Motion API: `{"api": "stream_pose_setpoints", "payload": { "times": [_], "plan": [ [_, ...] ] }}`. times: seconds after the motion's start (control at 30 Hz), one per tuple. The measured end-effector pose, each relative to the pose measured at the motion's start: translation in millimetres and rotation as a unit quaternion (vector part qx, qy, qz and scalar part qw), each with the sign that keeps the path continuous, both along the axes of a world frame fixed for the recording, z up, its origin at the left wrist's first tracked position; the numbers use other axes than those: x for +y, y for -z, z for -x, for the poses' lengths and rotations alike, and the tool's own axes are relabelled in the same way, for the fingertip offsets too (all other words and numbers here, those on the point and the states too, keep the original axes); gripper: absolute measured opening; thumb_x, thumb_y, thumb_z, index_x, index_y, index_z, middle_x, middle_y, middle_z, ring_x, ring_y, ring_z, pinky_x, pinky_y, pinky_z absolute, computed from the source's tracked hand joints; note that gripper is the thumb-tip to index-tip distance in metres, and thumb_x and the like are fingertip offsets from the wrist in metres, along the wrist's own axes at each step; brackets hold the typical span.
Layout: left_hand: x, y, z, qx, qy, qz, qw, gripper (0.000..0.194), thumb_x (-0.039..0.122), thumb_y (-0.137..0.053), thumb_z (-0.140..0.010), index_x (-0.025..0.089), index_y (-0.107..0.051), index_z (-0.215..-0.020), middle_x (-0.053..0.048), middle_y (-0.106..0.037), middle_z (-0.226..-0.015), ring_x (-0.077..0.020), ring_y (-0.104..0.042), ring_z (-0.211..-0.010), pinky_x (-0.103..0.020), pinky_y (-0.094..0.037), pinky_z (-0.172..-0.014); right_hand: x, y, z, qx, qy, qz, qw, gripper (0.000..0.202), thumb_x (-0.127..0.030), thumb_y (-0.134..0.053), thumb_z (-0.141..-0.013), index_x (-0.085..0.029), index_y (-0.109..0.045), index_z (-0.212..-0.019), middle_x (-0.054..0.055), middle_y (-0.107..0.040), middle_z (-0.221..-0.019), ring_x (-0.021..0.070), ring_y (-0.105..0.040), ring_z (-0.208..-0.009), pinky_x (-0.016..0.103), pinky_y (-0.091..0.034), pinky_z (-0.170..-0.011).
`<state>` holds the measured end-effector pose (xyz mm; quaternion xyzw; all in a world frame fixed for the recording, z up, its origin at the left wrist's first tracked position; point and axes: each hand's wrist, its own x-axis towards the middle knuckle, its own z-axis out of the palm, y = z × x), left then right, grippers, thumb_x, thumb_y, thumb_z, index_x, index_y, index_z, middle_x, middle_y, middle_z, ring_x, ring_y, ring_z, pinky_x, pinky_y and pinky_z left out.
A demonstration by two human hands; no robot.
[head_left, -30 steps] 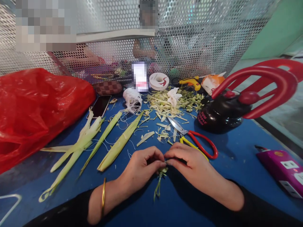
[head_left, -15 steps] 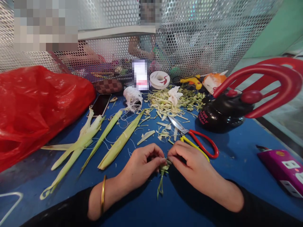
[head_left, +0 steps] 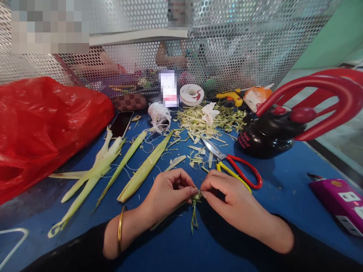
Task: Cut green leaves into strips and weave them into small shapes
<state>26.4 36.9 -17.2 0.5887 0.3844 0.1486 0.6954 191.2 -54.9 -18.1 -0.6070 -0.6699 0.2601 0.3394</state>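
One blue tabletop [head_left: 283, 204] spreads before you, under the red-handled scissors [head_left: 244, 168] and everything around them. Your red plastic bag [head_left: 51, 132] bulges far to the left of the scissors, while the glossy black container [head_left: 263, 138] with its red loop handle stands just beyond and to the right of them.

Your left hand [head_left: 170, 192] is on the near left side of the scissors, its thumb and index finger pinched on a small green sprig [head_left: 194, 217]. Your right hand [head_left: 227, 196] is just on the near side of the scissors, thumb and fingertips closed together at the top of that same sprig. The sprig lies between your two hands, nearer you than the scissors, its lower end hanging free below your fingertips.

Pale green husks [head_left: 90, 177] lie well to the left of the scissors. The heap of plant trimmings [head_left: 195, 124] is beyond the blades, and the purple power strip [head_left: 337, 204] is off to their right, nearer you. Farther beyond the blades are your ribbon spool [head_left: 191, 94] and yellow glue gun [head_left: 231, 97]; a dark-screened smartphone [head_left: 120, 124] and white thread tangle [head_left: 159, 118] are beyond and left. A gold bangle [head_left: 120, 230] circles your left wrist, left of the scissors and nearer you.
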Motion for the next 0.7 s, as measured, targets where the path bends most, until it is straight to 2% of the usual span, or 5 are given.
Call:
{"api": "stream_pose_setpoints", "payload": {
  "times": [0.17, 0.27, 0.33, 0.5, 0.7],
  "plan": [
    [0, -0.5, 0, -0.005, -0.003, 0.005, 1.000, 0.017, 0.023, -0.073, -0.066, 0.014, -0.059, -0.068, 0.004, -0.061, -0.058, -0.0079, -0.057, -0.051, -0.020, -0.045, -0.053, 0, 3.7, -1, 0.044, 0.038, 0.013, 0.998, 0.012, -0.012, -0.053, -0.084, -0.021, -0.060, -0.088, 0.001, -0.064, -0.084, 0.0140, -0.060, -0.072, 0.028, -0.049, -0.066],
    [0, 4.4, 1, -0.004, 0.001, -0.019, 1.000, 0.015, 0.022, -0.072, -0.067, 0.014, -0.060, -0.070, 0.002, -0.063, -0.063, -0.0087, -0.057, -0.055, -0.021, -0.046, -0.056, 0, 6.7, 0, 0.094, 0.053, 0.047, 0.993, 0.032, -0.011, -0.053, -0.084, -0.023, -0.055, -0.113, 0.004, -0.069, -0.103, 0.0153, -0.066, -0.082, 0.031, -0.053, -0.075],
    [-1, 7.9, 3, 0.007, 0.011, -0.056, 0.998, 0.013, 0.022, -0.071, -0.069, 0.015, -0.061, -0.071, 0.001, -0.065, -0.065, -0.0095, -0.058, -0.057, -0.022, -0.046, -0.056, 1, 7.9, 1, 0.112, 0.028, 0.078, 0.990, 0.034, -0.010, -0.052, -0.085, -0.023, -0.054, -0.116, 0.004, -0.069, -0.106, 0.0157, -0.067, -0.086, 0.031, -0.054, -0.077],
    [-4, 11.1, 7, 0.034, 0.033, -0.222, 0.974, 0.003, 0.018, -0.065, -0.075, 0.016, -0.064, -0.073, 0.002, -0.066, -0.069, -0.0088, -0.057, -0.058, -0.019, -0.043, -0.053, 2, 7.3, 3, 0.119, 0.000, 0.094, 0.988, 0.031, -0.010, -0.051, -0.086, -0.023, -0.057, -0.114, 0.002, -0.069, -0.103, 0.0149, -0.067, -0.088, 0.029, -0.053, -0.079],
    [-8, 12.5, 9, 0.019, 0.018, -0.460, 0.887, 0.015, 0.006, -0.060, -0.077, 0.019, -0.064, -0.083, 0.004, -0.068, -0.073, -0.0086, -0.063, -0.064, -0.018, -0.046, -0.060, 1, 10.8, 2, 0.105, -0.001, 0.074, 0.992, 0.033, -0.008, -0.050, -0.087, -0.024, -0.058, -0.115, 0.001, -0.071, -0.100, 0.0144, -0.067, -0.088, 0.029, -0.052, -0.078]
  ]
}}
